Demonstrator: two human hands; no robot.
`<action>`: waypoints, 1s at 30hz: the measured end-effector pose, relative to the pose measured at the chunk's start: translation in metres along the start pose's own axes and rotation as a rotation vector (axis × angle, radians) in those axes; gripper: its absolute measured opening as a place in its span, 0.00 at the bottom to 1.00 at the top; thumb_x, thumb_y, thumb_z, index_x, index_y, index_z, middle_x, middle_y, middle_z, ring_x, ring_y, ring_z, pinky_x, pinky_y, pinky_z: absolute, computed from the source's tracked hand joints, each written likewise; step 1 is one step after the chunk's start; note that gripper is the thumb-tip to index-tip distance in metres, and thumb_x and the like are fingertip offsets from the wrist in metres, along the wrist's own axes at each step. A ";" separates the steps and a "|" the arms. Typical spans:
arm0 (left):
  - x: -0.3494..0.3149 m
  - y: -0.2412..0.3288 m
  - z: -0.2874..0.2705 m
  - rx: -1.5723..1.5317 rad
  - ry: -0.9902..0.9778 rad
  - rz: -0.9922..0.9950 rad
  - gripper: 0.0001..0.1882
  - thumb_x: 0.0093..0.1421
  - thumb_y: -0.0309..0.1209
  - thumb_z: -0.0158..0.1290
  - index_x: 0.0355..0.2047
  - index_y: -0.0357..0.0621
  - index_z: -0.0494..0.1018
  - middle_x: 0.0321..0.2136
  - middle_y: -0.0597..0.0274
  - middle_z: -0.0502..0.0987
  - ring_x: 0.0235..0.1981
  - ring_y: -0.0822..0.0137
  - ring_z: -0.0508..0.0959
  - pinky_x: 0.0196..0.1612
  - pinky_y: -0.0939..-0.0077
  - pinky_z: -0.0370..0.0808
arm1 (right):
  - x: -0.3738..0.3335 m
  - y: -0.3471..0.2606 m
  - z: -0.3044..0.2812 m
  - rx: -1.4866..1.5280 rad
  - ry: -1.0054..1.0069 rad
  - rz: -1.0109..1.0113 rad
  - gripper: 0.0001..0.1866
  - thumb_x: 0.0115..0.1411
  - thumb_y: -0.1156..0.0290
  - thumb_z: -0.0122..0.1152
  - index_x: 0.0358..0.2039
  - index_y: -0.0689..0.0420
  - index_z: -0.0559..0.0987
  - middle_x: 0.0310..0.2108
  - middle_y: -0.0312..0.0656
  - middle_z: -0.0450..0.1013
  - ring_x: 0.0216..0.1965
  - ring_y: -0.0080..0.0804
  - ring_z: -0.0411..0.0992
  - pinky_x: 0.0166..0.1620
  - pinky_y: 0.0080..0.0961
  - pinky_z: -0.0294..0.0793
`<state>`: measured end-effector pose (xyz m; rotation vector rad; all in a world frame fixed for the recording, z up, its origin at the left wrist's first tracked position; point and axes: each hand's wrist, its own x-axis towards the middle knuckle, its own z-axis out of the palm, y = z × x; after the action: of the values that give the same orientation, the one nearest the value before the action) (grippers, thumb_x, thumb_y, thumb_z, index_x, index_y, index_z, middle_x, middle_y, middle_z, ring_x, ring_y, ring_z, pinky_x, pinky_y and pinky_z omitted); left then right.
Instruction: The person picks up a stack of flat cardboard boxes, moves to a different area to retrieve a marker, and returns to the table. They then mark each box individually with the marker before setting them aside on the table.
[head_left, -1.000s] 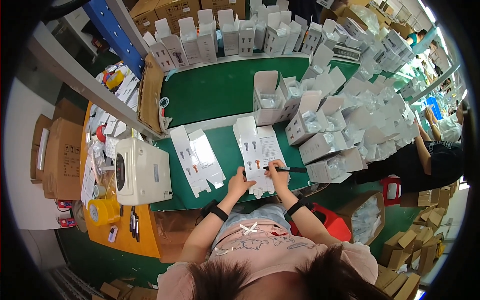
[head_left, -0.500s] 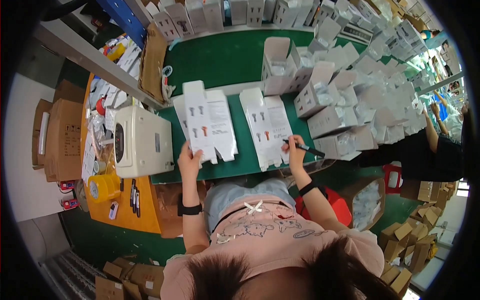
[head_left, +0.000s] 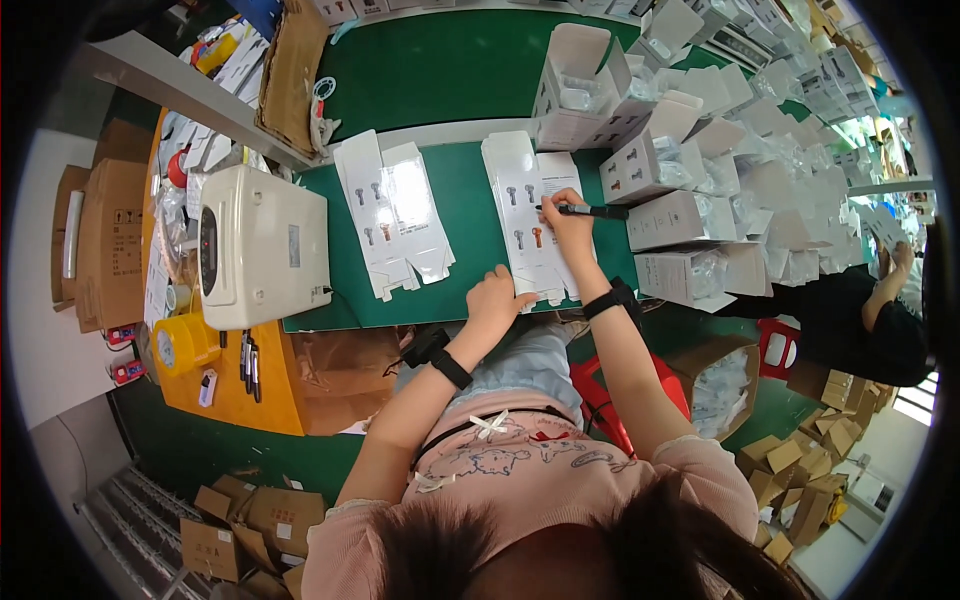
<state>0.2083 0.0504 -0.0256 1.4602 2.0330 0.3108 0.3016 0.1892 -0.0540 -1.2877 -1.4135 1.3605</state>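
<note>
My right hand (head_left: 572,228) grips a black marker pen (head_left: 592,211) over the right-hand flat, unfolded white carton (head_left: 510,180), which has pictures of small grey and orange devices printed on it. The pen crosses the carton's text panel; whether its tip touches is too small to tell. At that carton's near left corner rests my left hand (head_left: 494,302), thumb spread toward the edge, holding nothing. Another flat white carton (head_left: 385,190), apparently on a stack, lies to the left on the green table (head_left: 462,235).
A cream machine (head_left: 265,245) stands at the table's left. Open white boxes (head_left: 665,222) with clear plastic bags crowd the right side. On the orange desk (head_left: 270,385) are a yellow tape roll (head_left: 185,343) and several markers (head_left: 250,368). Another person's arm (head_left: 885,290) shows far right.
My left hand has let go of the left carton, now lying on the table, and moved right to the other carton's near edge. My right hand has moved up and inward with the marker.
</note>
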 end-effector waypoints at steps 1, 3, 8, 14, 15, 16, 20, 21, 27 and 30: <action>0.000 -0.001 0.004 -0.004 -0.004 -0.006 0.25 0.43 0.44 0.57 0.27 0.32 0.63 0.23 0.45 0.72 0.26 0.52 0.74 0.24 0.64 0.70 | 0.004 0.002 0.002 0.015 0.001 0.042 0.06 0.48 0.75 0.57 0.20 0.61 0.69 0.14 0.35 0.68 0.16 0.17 0.67 0.20 0.13 0.62; -0.001 -0.005 0.010 -0.012 0.078 0.045 0.24 0.44 0.42 0.58 0.27 0.32 0.63 0.21 0.45 0.72 0.24 0.53 0.75 0.22 0.65 0.70 | 0.010 0.007 0.005 -0.006 0.001 0.017 0.07 0.49 0.75 0.57 0.19 0.61 0.68 0.14 0.35 0.68 0.16 0.17 0.66 0.20 0.12 0.62; 0.003 -0.012 0.020 -0.124 0.109 0.086 0.19 0.44 0.34 0.58 0.26 0.33 0.62 0.15 0.50 0.71 0.18 0.55 0.74 0.19 0.67 0.69 | 0.014 0.013 0.011 -0.019 0.045 -0.058 0.08 0.49 0.76 0.56 0.17 0.61 0.68 0.13 0.33 0.67 0.14 0.16 0.65 0.18 0.11 0.61; 0.009 -0.024 0.034 -0.406 0.063 0.042 0.16 0.45 0.27 0.57 0.25 0.34 0.61 0.12 0.54 0.69 0.13 0.61 0.73 0.16 0.72 0.67 | 0.014 0.014 0.012 -0.077 0.045 -0.066 0.08 0.49 0.76 0.55 0.18 0.62 0.68 0.13 0.34 0.67 0.14 0.16 0.65 0.19 0.11 0.62; 0.010 -0.025 0.034 -0.433 0.057 0.040 0.15 0.45 0.26 0.57 0.25 0.34 0.61 0.12 0.54 0.69 0.12 0.62 0.72 0.16 0.73 0.66 | 0.015 0.014 0.012 -0.082 0.038 -0.061 0.08 0.49 0.76 0.55 0.17 0.62 0.68 0.13 0.34 0.67 0.15 0.16 0.66 0.19 0.11 0.62; 0.011 -0.025 0.034 -0.459 0.051 0.038 0.15 0.45 0.25 0.57 0.25 0.34 0.61 0.11 0.55 0.69 0.11 0.63 0.72 0.15 0.74 0.66 | 0.016 0.013 0.012 -0.087 0.031 -0.056 0.08 0.49 0.75 0.55 0.17 0.62 0.68 0.13 0.34 0.67 0.15 0.16 0.66 0.19 0.11 0.62; 0.010 -0.024 0.032 -0.460 0.048 0.040 0.15 0.45 0.25 0.57 0.25 0.34 0.60 0.11 0.55 0.69 0.11 0.65 0.72 0.15 0.75 0.66 | 0.014 0.010 0.012 -0.069 0.044 -0.039 0.07 0.48 0.76 0.55 0.17 0.62 0.69 0.13 0.35 0.67 0.15 0.17 0.66 0.19 0.13 0.62; 0.010 -0.023 0.031 -0.460 0.047 0.039 0.15 0.45 0.25 0.57 0.25 0.34 0.60 0.11 0.55 0.69 0.11 0.65 0.72 0.15 0.75 0.66 | 0.014 0.010 0.012 -0.058 0.056 -0.035 0.06 0.48 0.76 0.55 0.17 0.63 0.69 0.13 0.35 0.68 0.15 0.18 0.66 0.19 0.13 0.62; 0.010 -0.022 0.028 -0.501 0.030 0.033 0.15 0.44 0.26 0.57 0.24 0.35 0.61 0.12 0.56 0.69 0.10 0.66 0.72 0.14 0.76 0.65 | -0.001 0.008 -0.003 0.058 0.084 -0.057 0.06 0.50 0.76 0.54 0.19 0.62 0.69 0.13 0.36 0.68 0.15 0.18 0.66 0.19 0.12 0.63; 0.009 -0.022 0.024 -0.535 0.013 0.008 0.15 0.44 0.26 0.58 0.24 0.35 0.61 0.12 0.56 0.69 0.10 0.67 0.71 0.14 0.77 0.65 | -0.035 0.001 -0.012 0.127 0.093 -0.008 0.05 0.48 0.78 0.53 0.18 0.62 0.70 0.13 0.36 0.68 0.15 0.18 0.66 0.19 0.14 0.63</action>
<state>0.2037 0.0469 -0.0583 1.1298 1.7663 0.7990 0.3201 0.1578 -0.0500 -1.2453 -1.2478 1.3453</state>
